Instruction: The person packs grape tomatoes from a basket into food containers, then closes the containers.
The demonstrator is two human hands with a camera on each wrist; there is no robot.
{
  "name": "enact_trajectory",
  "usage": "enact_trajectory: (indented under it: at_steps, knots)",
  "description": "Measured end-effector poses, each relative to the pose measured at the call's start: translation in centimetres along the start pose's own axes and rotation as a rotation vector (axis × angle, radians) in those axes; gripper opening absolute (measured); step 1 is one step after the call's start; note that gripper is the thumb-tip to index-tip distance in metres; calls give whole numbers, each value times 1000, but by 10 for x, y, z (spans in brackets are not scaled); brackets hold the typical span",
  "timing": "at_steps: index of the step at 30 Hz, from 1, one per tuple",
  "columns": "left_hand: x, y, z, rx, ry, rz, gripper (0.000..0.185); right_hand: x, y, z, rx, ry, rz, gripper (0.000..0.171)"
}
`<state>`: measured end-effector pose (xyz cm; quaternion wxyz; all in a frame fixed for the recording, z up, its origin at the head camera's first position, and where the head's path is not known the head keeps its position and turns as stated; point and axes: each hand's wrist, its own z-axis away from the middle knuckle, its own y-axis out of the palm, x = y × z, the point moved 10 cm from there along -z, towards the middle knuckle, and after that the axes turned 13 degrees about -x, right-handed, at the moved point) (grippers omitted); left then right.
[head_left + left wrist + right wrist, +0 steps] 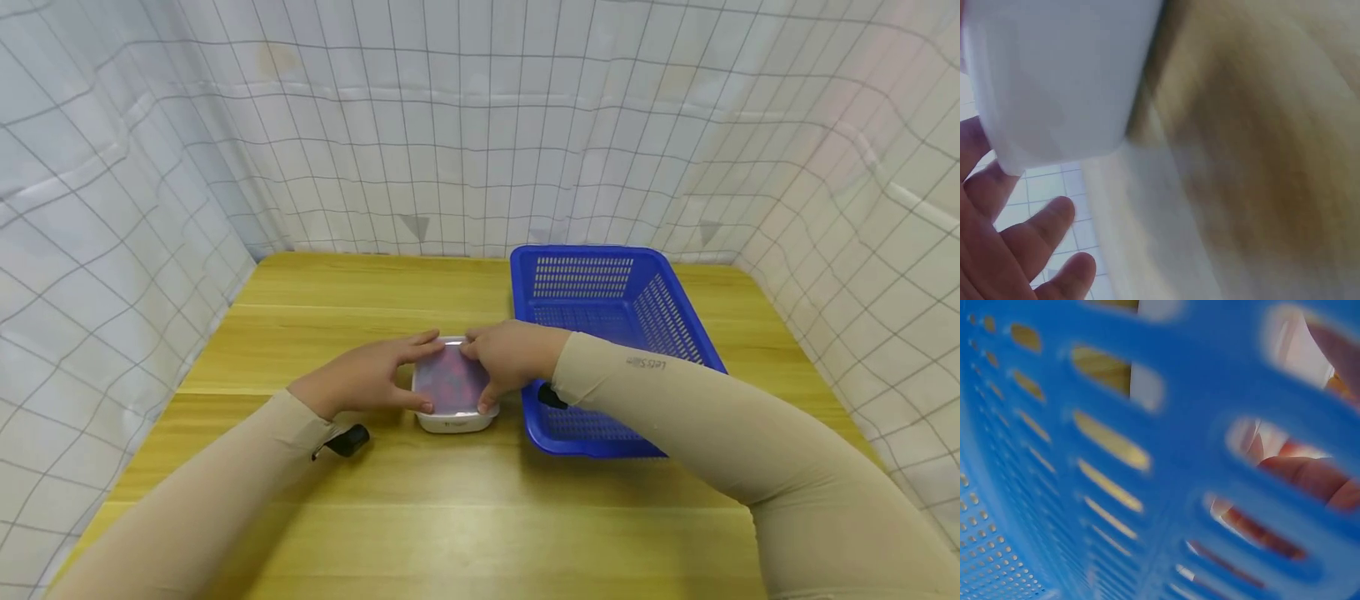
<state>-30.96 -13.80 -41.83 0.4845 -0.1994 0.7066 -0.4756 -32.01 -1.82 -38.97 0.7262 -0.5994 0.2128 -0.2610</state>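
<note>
Nearest to me I see both forearms in beige sleeves coming over the wooden table point(465, 517). Under the left wrist hangs a small black camera point(347, 440). A little further, my left hand point(360, 379) holds the left side of a small white box point(454, 390), the thumb at its near edge and the fingers at its far edge, curled around the frosted lid. My right hand point(510, 358) grips the right side in the same way, thumb on the near corner. Something red shows through the lid, but I cannot tell what it is. The box stands on the table, near the middle, just beside the left wall of the blue basket point(600, 275). Through the basket's slots, the right wrist view shows fingers point(1310, 478), blurred. Behind everything hangs a white checked curtain point(480, 125).
</note>
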Motion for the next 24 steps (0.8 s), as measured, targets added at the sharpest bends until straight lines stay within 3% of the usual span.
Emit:
enact_trajectory:
  at_steps: [8,20,24]
  knots:
    - [0,4,-2,18,-12,64,100,-3,0,0,5,10,-14,97]
    - [1,3,-4,67,-20,22,99,-4,3,0,-18,-10,-7,98]
    - [0,-7,-8,29,-9,-4,89,-7,-6,5,-80,-37,-24,93]
